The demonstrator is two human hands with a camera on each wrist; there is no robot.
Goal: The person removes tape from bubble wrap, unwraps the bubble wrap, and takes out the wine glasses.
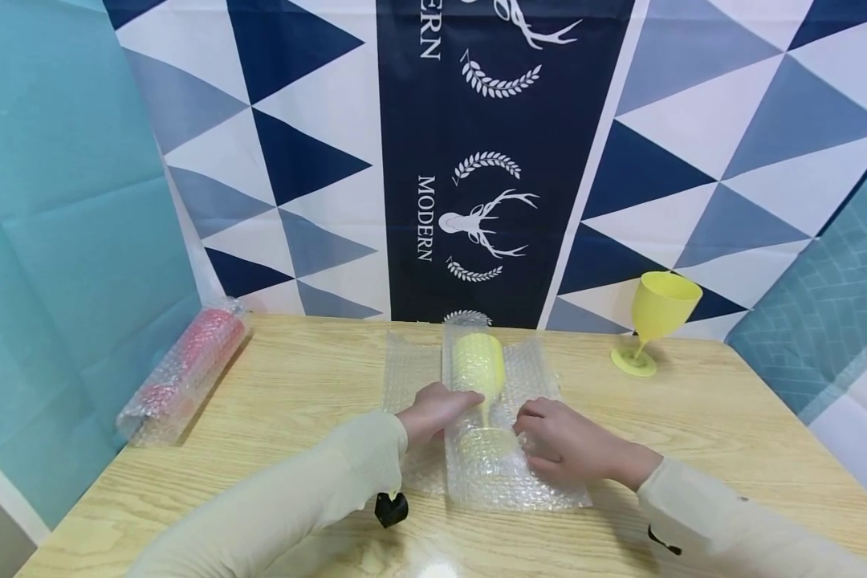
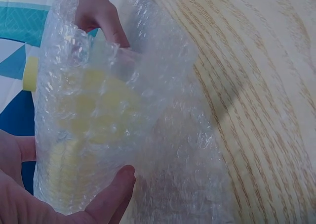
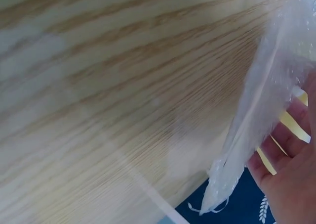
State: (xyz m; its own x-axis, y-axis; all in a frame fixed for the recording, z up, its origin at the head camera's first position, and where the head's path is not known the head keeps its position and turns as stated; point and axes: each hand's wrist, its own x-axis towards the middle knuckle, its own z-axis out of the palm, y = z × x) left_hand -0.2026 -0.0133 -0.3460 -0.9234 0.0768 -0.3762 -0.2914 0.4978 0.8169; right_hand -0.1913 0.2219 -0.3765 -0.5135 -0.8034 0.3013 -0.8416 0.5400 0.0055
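A yellow plastic goblet (image 1: pixel 478 361) lies on its side in a sheet of clear bubble wrap (image 1: pixel 509 486), its bowl toward the wall and its foot toward me. My left hand (image 1: pixel 436 408) holds it through the wrap, thumb across the top near the stem. In the left wrist view the thumb and a finger of the left hand (image 2: pixel 106 199) lie around the wrapped goblet. My right hand (image 1: pixel 567 437) pinches the right part of the sheet beside the foot. The right wrist view shows the fingers of the right hand (image 3: pixel 291 150) behind the lifted sheet.
A second yellow goblet (image 1: pixel 661 309) stands upright at the back right. At the left edge of the wooden table (image 1: pixel 296 361) lies a red object rolled in bubble wrap (image 1: pixel 188 365). Patterned cloth (image 1: pixel 311 160) hangs behind the table.
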